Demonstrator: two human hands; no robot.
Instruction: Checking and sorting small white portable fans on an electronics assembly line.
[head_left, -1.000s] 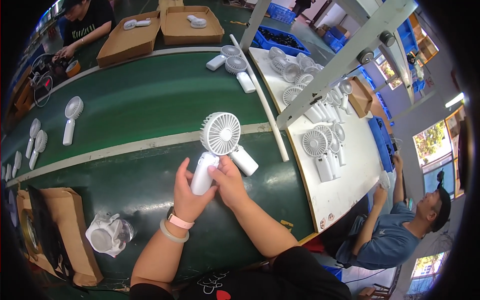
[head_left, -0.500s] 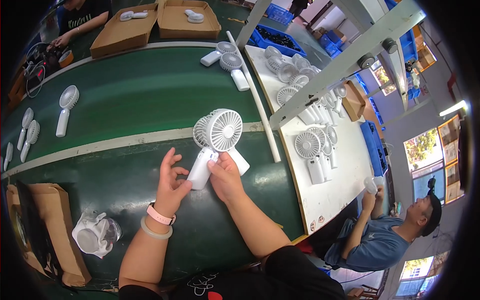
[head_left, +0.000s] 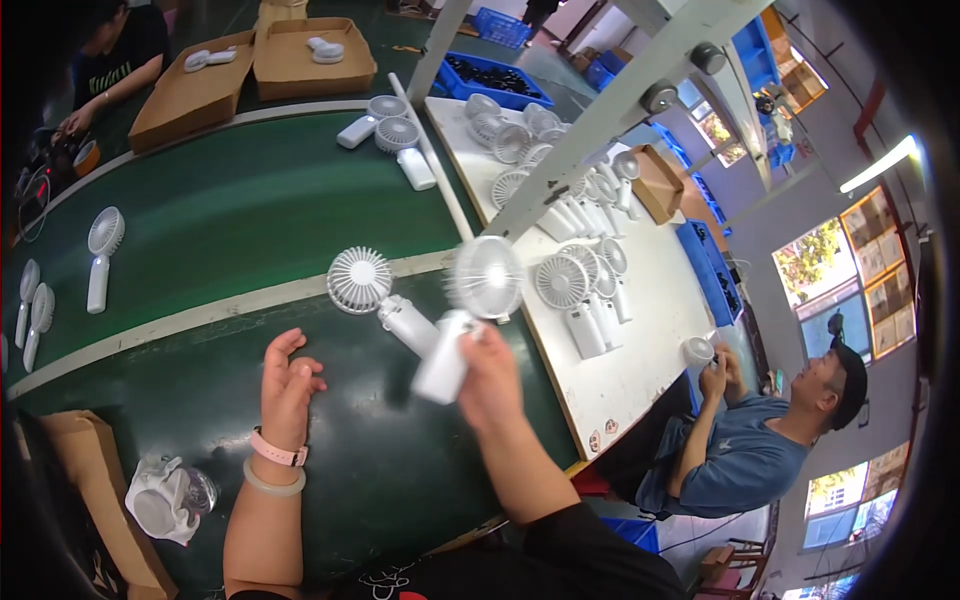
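Observation:
A white handheld fan (head_left: 440, 362) is in my right hand (head_left: 488, 372), gripped by its handle near the joint below the round grille. Its grille looks smeared by motion. Another white handheld fan (head_left: 360, 281) lies at the far edge of the green worktop; the held fan hides the end of its handle. To its left my left hand (head_left: 286, 385) hovers over the worktop, fingers loosely bent and apart, nothing in them. That wrist wears a pink band (head_left: 279, 449) and a pale bangle.
Beyond a pale rail, a green belt (head_left: 250, 200) carries several fans. A white table (head_left: 640, 370) on the right holds grouped fans; a co-worker (head_left: 740, 450) there handles one. A white post (head_left: 600, 130) rises nearby. Cardboard trays (head_left: 315, 85) stand at the back, a wrapped jar (head_left: 170, 500) near left.
My right hand has carried its fan to the right, away from the fan lying behind it. My left hand has let go and drawn left. The whole view has shifted.

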